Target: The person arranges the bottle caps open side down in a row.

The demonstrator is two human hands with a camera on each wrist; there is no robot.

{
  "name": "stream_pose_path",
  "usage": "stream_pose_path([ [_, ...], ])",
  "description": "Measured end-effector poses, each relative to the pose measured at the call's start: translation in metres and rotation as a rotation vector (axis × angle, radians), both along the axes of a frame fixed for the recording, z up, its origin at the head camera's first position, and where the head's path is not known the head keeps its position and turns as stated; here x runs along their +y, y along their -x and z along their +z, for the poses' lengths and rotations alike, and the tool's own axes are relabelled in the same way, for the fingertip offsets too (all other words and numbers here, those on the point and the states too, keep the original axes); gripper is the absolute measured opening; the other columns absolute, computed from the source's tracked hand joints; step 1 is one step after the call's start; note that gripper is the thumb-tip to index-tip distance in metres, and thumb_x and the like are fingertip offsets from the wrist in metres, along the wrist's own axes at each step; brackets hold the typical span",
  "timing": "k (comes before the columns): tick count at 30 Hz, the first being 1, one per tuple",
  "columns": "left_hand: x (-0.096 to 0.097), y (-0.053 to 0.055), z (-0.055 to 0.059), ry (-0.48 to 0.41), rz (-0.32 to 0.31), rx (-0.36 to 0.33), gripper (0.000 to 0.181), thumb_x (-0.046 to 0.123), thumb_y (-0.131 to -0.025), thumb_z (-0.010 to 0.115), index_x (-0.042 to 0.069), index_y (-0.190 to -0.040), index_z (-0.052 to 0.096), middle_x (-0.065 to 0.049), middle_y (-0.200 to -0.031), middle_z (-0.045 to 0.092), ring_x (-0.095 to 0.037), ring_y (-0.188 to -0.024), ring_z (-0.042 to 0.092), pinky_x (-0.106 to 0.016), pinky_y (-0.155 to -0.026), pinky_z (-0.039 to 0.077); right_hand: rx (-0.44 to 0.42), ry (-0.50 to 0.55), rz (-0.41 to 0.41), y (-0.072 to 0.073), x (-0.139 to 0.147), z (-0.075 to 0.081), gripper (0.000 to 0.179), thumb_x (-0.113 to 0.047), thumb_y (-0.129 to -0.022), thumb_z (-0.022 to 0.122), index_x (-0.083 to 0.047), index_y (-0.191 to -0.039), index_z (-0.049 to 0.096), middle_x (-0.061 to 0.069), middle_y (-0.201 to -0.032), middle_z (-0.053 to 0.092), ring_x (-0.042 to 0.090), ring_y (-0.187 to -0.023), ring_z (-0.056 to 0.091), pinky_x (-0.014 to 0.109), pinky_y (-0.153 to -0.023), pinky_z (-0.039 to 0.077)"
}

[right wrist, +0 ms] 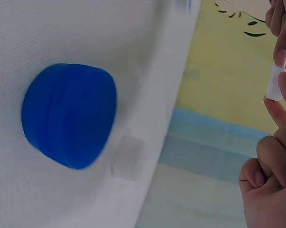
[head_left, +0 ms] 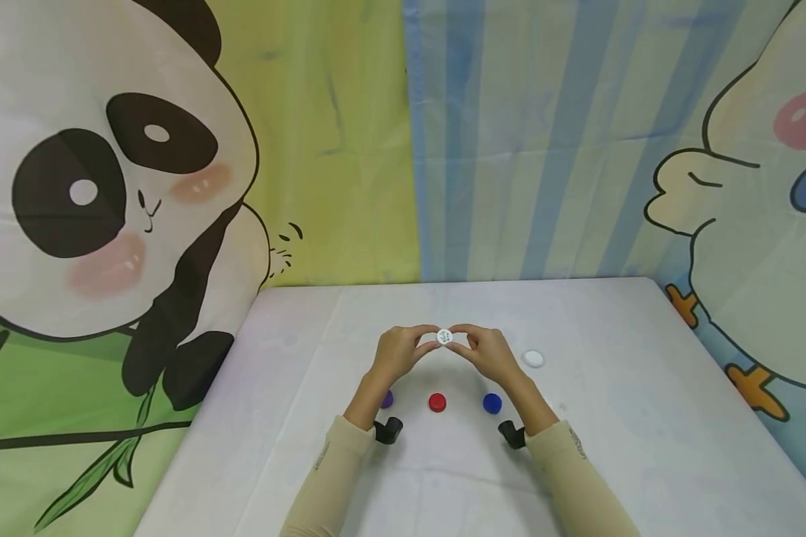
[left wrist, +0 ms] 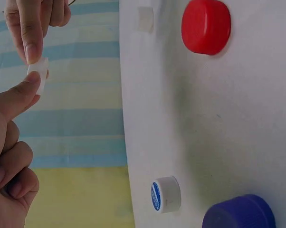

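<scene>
Both hands pinch one small white bottle cap point(head_left: 445, 337) between thumb and index finger, raised above the table. Its round face, with faint dark print, shows in the head view; the wrist views show it edge-on. My left hand point(head_left: 398, 353) grips its left side, my right hand point(head_left: 489, 355) its right side. Below them on the table lie a purple bottle cap point(head_left: 387, 399), partly hidden by the left wrist, a red bottle cap point(head_left: 437, 403) and a blue bottle cap point(head_left: 492, 403). Another white cap point(head_left: 533, 359) lies right of the right hand.
A white cloth covers the table point(head_left: 295, 358). In the left wrist view stands a white cap with a blue printed face point(left wrist: 166, 194). Black wrist cameras point(head_left: 388, 431) sit on both wrists. Printed curtains point(head_left: 336, 149) hang behind and beside the table.
</scene>
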State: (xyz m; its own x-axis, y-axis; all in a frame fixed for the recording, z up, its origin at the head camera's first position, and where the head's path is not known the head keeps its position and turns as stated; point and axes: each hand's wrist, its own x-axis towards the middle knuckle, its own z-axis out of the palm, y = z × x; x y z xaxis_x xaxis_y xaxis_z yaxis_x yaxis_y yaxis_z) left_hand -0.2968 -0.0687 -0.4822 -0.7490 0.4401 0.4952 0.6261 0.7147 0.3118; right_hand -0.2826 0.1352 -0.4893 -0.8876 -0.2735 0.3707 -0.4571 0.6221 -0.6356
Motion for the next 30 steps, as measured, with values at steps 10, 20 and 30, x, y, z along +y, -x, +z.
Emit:
stream_pose_path([
  [10, 0.001, 0.019, -0.029, 0.139, 0.079, -0.106, 0.029, 0.041, -0.079, 0.064, 0.024, -0.102, 0.069, 0.004, -0.061, 0.062, -0.005, -0.047, 0.034, -0.019, -0.041, 0.029, -0.086, -0.136, -0.032, 0.018, -0.010, -0.024, 0.031, -0.036, -0.080, 0.066, -0.016, -0.103, 0.067, -0.006, -0.056, 0.045, 0.010, -0.051, 0.037, 0.024, -0.049, 0.032],
  [20, 0.009, 0.023, -0.048, 0.285, 0.173, -0.220, 0.026, 0.041, -0.077, 0.066, 0.026, -0.097, 0.070, 0.002, -0.080, 0.068, -0.011, -0.056, 0.050, -0.025, -0.046, 0.036, -0.228, -0.194, -0.117, 0.026, -0.022, -0.040, 0.026, -0.030, -0.074, 0.073, -0.015, -0.095, 0.071, -0.002, -0.061, 0.050, 0.012, -0.055, 0.039, 0.025, -0.049, 0.031],
  [30, 0.015, 0.026, -0.056, 0.320, 0.210, -0.247, 0.020, 0.036, -0.077, 0.068, 0.024, -0.092, 0.071, 0.000, -0.076, 0.067, -0.014, -0.059, 0.053, -0.028, -0.049, 0.039, -0.255, -0.305, -0.143, 0.034, -0.028, -0.046, 0.025, -0.032, -0.072, 0.074, -0.020, -0.093, 0.071, 0.004, -0.091, 0.068, 0.015, -0.063, 0.053, 0.031, -0.056, 0.044],
])
